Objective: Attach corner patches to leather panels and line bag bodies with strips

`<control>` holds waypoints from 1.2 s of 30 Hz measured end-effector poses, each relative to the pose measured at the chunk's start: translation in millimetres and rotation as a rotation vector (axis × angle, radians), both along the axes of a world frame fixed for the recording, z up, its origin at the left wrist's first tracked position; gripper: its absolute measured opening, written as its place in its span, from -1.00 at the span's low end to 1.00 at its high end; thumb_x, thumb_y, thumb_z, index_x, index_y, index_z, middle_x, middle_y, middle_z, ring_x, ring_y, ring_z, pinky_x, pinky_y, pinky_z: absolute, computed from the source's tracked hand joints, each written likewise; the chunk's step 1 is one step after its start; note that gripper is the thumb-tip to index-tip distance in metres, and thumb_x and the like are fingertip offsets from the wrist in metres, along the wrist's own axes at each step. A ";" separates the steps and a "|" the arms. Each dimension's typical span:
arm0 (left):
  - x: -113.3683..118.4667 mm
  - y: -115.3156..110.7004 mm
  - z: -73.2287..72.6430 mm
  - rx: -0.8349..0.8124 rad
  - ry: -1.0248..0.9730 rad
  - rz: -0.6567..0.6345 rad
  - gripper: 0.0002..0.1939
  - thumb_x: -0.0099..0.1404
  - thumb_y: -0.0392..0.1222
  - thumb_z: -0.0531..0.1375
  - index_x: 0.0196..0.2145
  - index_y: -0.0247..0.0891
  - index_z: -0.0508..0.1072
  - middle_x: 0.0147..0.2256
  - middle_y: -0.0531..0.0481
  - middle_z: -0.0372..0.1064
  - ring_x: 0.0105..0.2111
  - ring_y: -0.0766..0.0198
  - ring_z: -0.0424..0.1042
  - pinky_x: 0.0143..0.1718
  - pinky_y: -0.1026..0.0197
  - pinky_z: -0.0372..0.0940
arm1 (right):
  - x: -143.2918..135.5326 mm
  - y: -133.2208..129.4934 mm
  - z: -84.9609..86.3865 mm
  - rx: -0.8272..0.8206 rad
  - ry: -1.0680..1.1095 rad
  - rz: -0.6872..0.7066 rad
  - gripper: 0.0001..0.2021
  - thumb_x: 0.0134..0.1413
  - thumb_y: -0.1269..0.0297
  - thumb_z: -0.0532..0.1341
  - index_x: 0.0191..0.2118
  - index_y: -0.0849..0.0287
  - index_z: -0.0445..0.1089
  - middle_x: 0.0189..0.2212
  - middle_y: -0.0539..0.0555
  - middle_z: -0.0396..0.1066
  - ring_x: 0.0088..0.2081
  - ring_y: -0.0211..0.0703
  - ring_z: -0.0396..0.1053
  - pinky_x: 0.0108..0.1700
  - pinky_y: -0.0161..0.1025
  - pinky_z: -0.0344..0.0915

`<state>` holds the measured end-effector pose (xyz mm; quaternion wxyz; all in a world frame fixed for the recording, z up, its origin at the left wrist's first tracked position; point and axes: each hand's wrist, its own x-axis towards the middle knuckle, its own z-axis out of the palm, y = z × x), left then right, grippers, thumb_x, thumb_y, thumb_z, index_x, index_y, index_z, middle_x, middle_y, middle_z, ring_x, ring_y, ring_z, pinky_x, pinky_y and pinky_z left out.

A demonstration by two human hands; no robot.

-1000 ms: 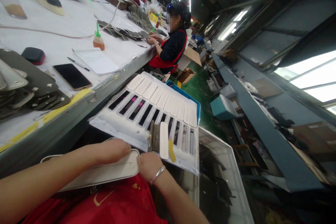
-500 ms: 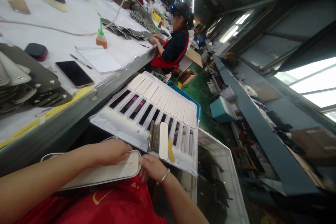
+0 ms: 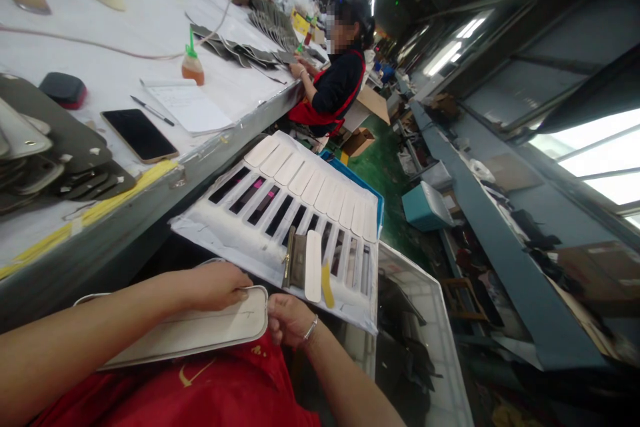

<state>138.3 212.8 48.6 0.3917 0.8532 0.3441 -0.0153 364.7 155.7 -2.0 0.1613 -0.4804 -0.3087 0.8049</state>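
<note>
My left hand (image 3: 215,285) lies flat on the pale panel (image 3: 195,330), fingers loose over its far edge; the panel sits across my lap, near end hidden by my forearm. My right hand (image 3: 290,319) curls at the panel's right corner, fingertips tucked under, so I cannot tell how firm the grip is. Slotted white board (image 3: 235,233) just beyond, strips (image 3: 313,265) on it. Worktop (image 3: 125,227) edge close on the left, crate (image 3: 430,320) on the right
</note>
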 end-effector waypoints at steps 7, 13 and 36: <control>-1.1 3.2 -1.7 -0.037 0.017 0.007 -0.71 0.21 -0.11 0.00 -0.33 -0.18 0.50 -0.34 -0.10 0.51 -0.35 0.07 0.45 -0.35 0.17 0.24 | -3.0 32.0 32.4 -0.111 -0.191 0.374 -0.58 -0.16 -0.05 0.31 -0.50 0.25 0.25 -0.71 -0.04 0.37 -0.70 -0.26 0.33 -0.66 -0.36 0.30; -0.9 6.3 15.0 -0.042 0.032 0.084 -0.69 0.15 -0.09 0.09 -0.20 -0.23 0.47 -0.20 -0.17 0.48 -0.21 0.00 0.43 -0.18 0.07 0.25 | -20.4 54.7 56.1 -0.174 -0.365 0.612 -0.70 0.15 0.20 0.14 -0.52 0.29 0.27 -0.68 -0.01 0.40 -0.64 -0.28 0.39 -0.58 -0.37 0.37; -174.2 -106.1 -8.8 -0.448 -0.288 0.923 -0.58 0.14 0.20 0.13 -0.48 -0.20 0.12 -0.51 0.18 0.09 -0.48 0.34 0.15 -0.48 0.32 0.14 | -35.2 35.3 71.4 0.086 -0.621 0.558 -0.72 0.23 0.34 -0.04 -0.51 0.22 0.17 -0.70 -0.02 0.36 -0.74 -0.31 0.31 -0.73 -0.45 0.21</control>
